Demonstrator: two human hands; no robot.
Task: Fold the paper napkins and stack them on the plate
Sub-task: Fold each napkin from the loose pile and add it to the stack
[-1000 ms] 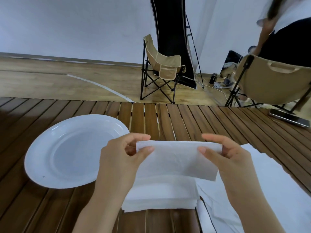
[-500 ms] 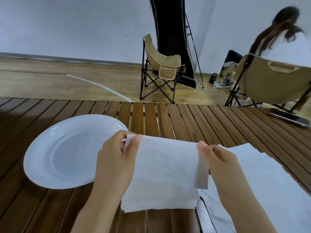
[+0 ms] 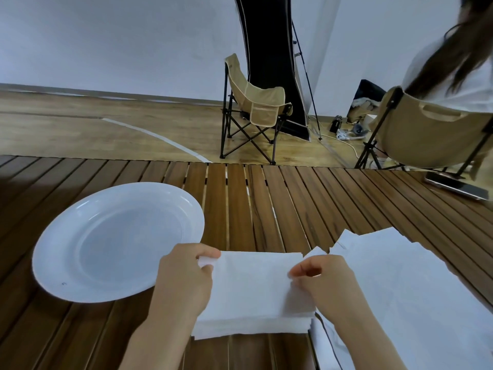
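A folded white paper napkin lies flat over a stack of folded napkins at the near edge of the slatted wooden table. My left hand pinches the napkin's left end. My right hand pinches its right end with curled fingers. A white plate sits to the left of my left hand, with nothing on it. Several unfolded napkin sheets are spread to the right of my right hand.
The table ends just beyond the plate. A phone lies at its far right corner. Behind the table stand a beige folding chair and another chair with a person in it.
Both hands have come down with the napkin, from held up in the air to laid flat on the stack. The person at the right has leaned further into view.
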